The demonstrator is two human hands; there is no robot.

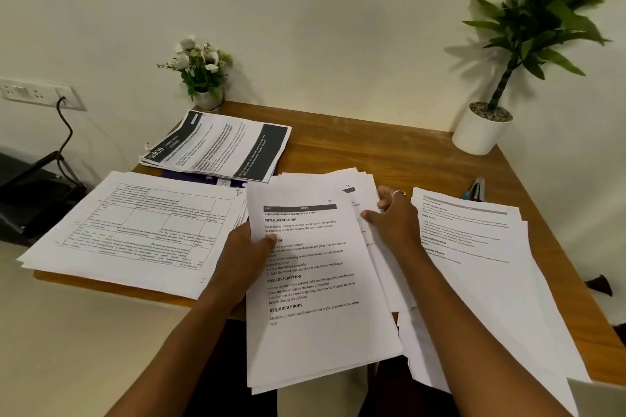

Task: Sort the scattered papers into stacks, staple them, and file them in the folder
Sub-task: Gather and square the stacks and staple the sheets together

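A bundle of printed sheets (315, 281) is held over the table's front edge, its top page headed "Retrieve Medication and Return to Place". My left hand (245, 254) grips its left edge, thumb on top. My right hand (394, 217) lies on the sheets fanned out behind it, fingers spread over their right edges. A stack of table-printed pages (135, 230) lies to the left. Another stack with dark header bands (220, 145) lies at the back on a purple folder (206, 178). A further pile (481, 247) sits to the right. A stapler (476, 189) peeks out behind that pile.
The wooden table (372, 152) stands against a wall. A small flower pot (205, 78) is at the back left corner and a tall potted plant (484, 125) at the back right. A wall socket with a black cable (64, 125) is on the left.
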